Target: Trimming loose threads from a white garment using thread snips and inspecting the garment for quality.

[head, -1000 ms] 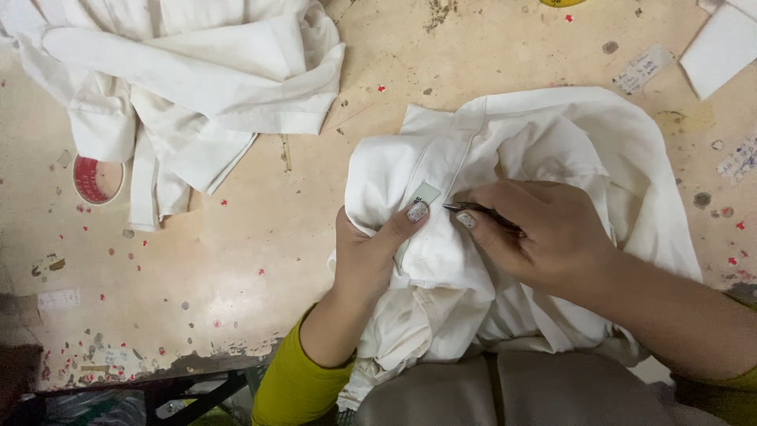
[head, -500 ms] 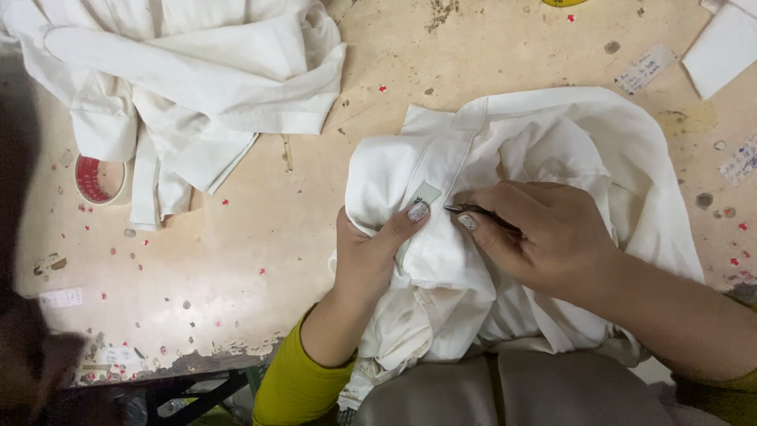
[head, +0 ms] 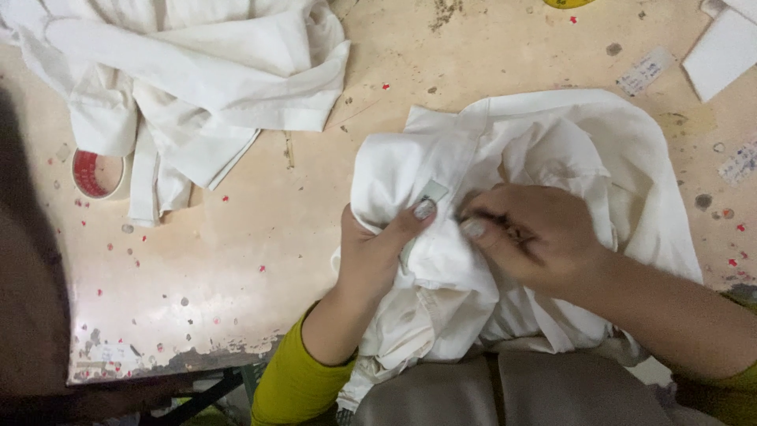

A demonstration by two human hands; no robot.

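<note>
On white garment (head: pixel 505 150), both hands (right (head: pixel 530 237) seemingly pinching).

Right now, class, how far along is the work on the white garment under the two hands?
Done: nothing shows as finished. In hand: the left hand grips the bunched white cotton garment beside its small grey label; the right hand presses there, its tool blurred. Left: a heap of white garments lies apart.

The garment (head: pixel 544 150) I hold is plain white, with a small pale grey label (head: pixel 434 190). My sleeve (head: pixel 296 383) is yellow-green. The table (head: pixel 236 260) is beige with red specks. The tape roll (head: pixel 96 173) is red inside.
</note>
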